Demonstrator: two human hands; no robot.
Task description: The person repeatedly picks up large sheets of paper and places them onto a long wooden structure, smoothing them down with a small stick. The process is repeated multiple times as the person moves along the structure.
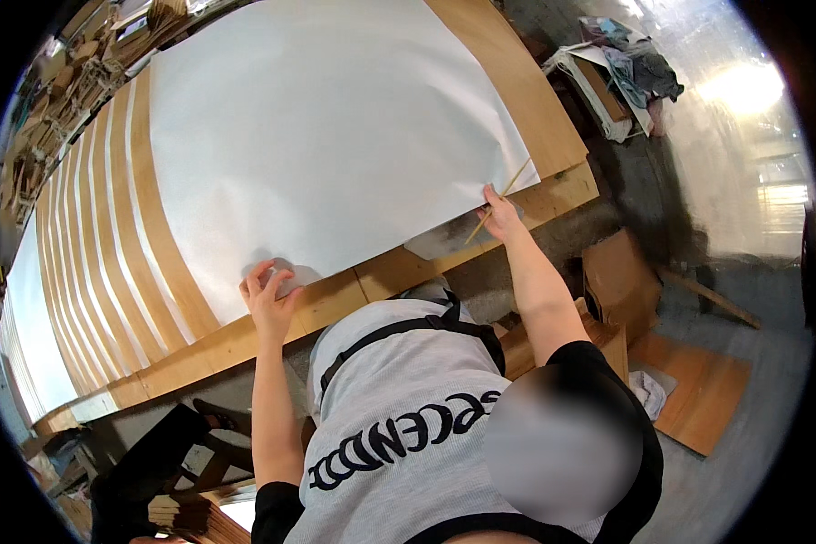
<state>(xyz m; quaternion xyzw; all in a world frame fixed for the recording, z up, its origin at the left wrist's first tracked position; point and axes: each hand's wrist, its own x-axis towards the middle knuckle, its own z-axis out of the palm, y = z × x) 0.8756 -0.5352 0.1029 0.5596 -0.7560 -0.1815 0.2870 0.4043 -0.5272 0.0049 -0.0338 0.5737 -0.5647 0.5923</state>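
A large white sheet [326, 118] lies over the worktable, its near right corner slightly lifted and creased. At that corner my right hand [500, 219] is closed round a thin yellowish stick [515, 179], which points up across the sheet's edge. Whether the fingers also pinch the sheet is hard to see. Over the near edge of the sheet, farther left, my left hand [270, 295] is open, fingers bent and apart, holding nothing. Its fingertips are at the sheet's surface; I cannot tell if they press on it.
Fanned brown boards [159, 199] alternate with white strips on the left. Another brown board [517, 77] shows under the sheet's right side. A wooden rail [372, 276] runs along the near table edge. A stand with cloths [626, 77], a cardboard piece [621, 281] and a floor board [703, 390] are on the right.
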